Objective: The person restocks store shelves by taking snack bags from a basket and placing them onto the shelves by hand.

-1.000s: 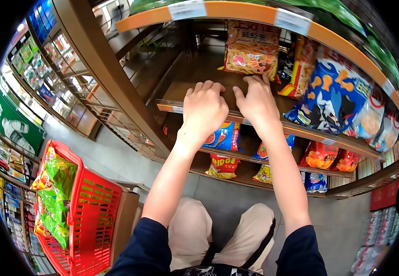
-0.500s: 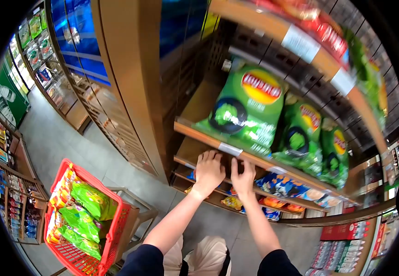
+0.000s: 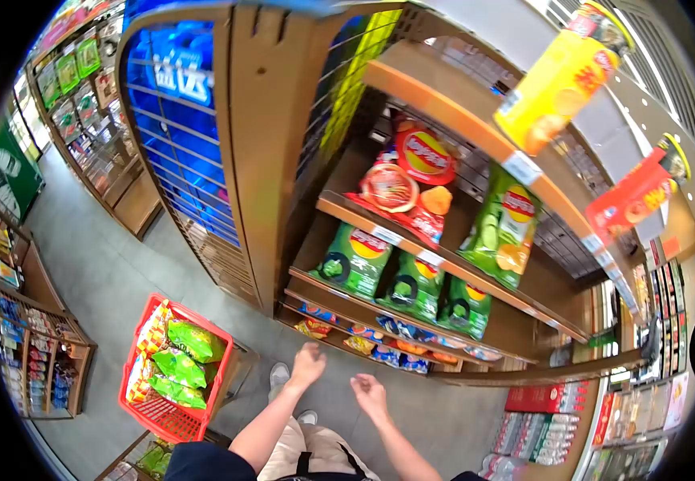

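Red basket (image 3: 155, 414) holds snack bags (image 3: 179, 369), while left hand (image 3: 308, 366) and right hand (image 3: 370, 395) hover, fingers loosely curled.

Bright, fisheye-bowed edges (corners black), slight blur

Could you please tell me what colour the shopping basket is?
The shopping basket is red, showing best in the head view.

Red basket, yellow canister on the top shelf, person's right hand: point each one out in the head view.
Red basket (image 3: 176, 424): head view, slotted wall at its lower end.
Yellow canister (image 3: 554, 86): head view, middle of its body.
Right hand (image 3: 370, 394): head view, middle of the hand.
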